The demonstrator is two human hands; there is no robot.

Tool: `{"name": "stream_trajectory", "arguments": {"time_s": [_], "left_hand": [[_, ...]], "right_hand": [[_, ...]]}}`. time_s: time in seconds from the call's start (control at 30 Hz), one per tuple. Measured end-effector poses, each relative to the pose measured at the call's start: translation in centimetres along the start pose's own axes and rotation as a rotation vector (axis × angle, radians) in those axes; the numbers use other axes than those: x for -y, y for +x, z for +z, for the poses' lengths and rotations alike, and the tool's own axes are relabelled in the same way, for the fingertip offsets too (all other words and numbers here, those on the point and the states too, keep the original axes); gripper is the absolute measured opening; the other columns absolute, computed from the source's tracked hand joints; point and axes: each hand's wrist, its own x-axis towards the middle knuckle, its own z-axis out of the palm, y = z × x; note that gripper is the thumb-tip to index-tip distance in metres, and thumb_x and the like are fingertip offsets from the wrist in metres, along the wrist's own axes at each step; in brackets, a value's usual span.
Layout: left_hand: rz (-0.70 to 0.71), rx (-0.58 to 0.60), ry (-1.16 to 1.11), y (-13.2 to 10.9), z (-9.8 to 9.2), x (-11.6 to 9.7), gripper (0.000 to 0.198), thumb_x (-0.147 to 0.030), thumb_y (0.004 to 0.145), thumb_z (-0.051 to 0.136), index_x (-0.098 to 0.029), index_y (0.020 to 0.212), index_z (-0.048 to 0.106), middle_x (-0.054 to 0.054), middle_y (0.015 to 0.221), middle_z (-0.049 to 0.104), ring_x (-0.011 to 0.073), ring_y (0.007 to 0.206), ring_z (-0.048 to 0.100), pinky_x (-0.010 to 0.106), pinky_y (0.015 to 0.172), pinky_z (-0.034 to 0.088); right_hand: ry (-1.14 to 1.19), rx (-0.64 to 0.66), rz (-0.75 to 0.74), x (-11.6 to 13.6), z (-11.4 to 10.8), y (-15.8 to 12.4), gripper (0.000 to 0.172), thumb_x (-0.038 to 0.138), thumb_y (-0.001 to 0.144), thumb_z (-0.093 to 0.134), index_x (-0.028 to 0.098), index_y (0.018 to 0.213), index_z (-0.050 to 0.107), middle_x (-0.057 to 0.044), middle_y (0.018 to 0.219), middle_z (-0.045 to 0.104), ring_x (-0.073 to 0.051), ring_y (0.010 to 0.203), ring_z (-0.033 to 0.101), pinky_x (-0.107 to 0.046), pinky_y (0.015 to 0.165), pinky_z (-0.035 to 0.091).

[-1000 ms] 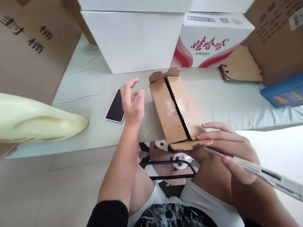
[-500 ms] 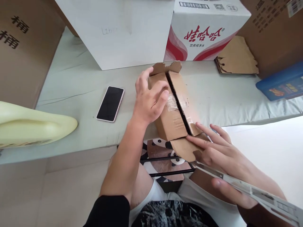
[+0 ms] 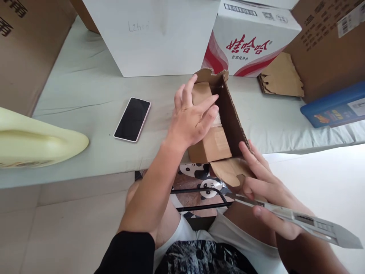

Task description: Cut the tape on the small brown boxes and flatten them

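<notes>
A small brown cardboard box (image 3: 212, 142) lies on the pale surface in front of me, its right top flap (image 3: 232, 118) raised on edge. My left hand (image 3: 194, 116) rests flat on the left flap with fingers spread. My right hand (image 3: 268, 190) holds a grey utility knife (image 3: 299, 220) between thumb and palm. Its fingertips touch the lower edge of the raised flap and the torn end flap (image 3: 230, 171).
A black phone (image 3: 132, 119) lies left of the box. Behind stand a white carton (image 3: 154, 34), a red-and-white printed carton (image 3: 251, 38), brown cartons at both sides, torn cardboard (image 3: 281, 76) and a blue box (image 3: 333, 106). A cream plastic object (image 3: 37, 140) juts in at left.
My left hand came from the air beside the phone onto the box. The right flap, flat a second ago, now stands up, lifted by my right fingers.
</notes>
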Motion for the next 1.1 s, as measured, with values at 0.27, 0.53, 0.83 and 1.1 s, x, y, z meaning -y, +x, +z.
{"name": "stream_trajectory", "arguments": {"time_s": [0.27, 0.53, 0.83, 1.1], "left_hand": [[0.082, 0.012, 0.017, 0.3, 0.3, -1.5, 0.025, -0.047, 0.089, 0.074, -0.023, 0.085, 0.068, 0.006, 0.153, 0.050, 0.0401, 0.162, 0.022, 0.060, 0.134, 0.013], [0.180, -0.132, 0.015, 1.7, -3.2, 1.6, 0.042, -0.066, 0.092, 0.065, -0.026, 0.084, 0.056, 0.007, 0.122, 0.057, 0.0350, 0.156, 0.033, 0.053, 0.120, 0.043], [0.132, -0.046, 0.058, 1.6, -5.3, 3.9, 0.054, -0.076, 0.099, 0.043, -0.034, 0.134, 0.043, 0.004, 0.121, 0.070, 0.0236, 0.115, 0.066, 0.047, 0.105, 0.052], [0.147, -0.002, 0.242, 1.9, -4.0, 3.8, 0.067, -0.075, 0.094, 0.056, -0.030, 0.143, 0.052, 0.010, 0.150, 0.061, 0.0316, 0.143, 0.056, 0.048, 0.122, 0.043]], "right_hand": [[0.006, -0.084, 0.010, -0.5, 0.2, -0.4, 0.039, 0.052, 0.100, 0.044, 0.024, 0.094, 0.070, 0.002, 0.182, 0.007, -0.043, 0.167, 0.006, -0.072, 0.131, 0.018], [0.038, -0.175, -0.075, -2.8, -0.7, 0.4, 0.058, 0.044, 0.103, 0.045, 0.043, 0.161, 0.044, 0.009, 0.182, 0.003, -0.033, 0.167, 0.017, -0.055, 0.135, 0.029], [0.012, -0.169, -0.050, -6.6, -1.3, 3.7, 0.057, 0.049, 0.103, 0.048, 0.036, 0.158, 0.052, 0.001, 0.174, 0.035, -0.040, 0.166, 0.016, -0.068, 0.135, 0.012], [0.744, -0.373, -0.247, -6.4, -0.8, 6.5, 0.047, 0.057, 0.100, 0.043, 0.031, 0.121, 0.076, -0.006, 0.123, 0.080, -0.031, 0.108, 0.078, -0.055, 0.106, 0.057]]}}
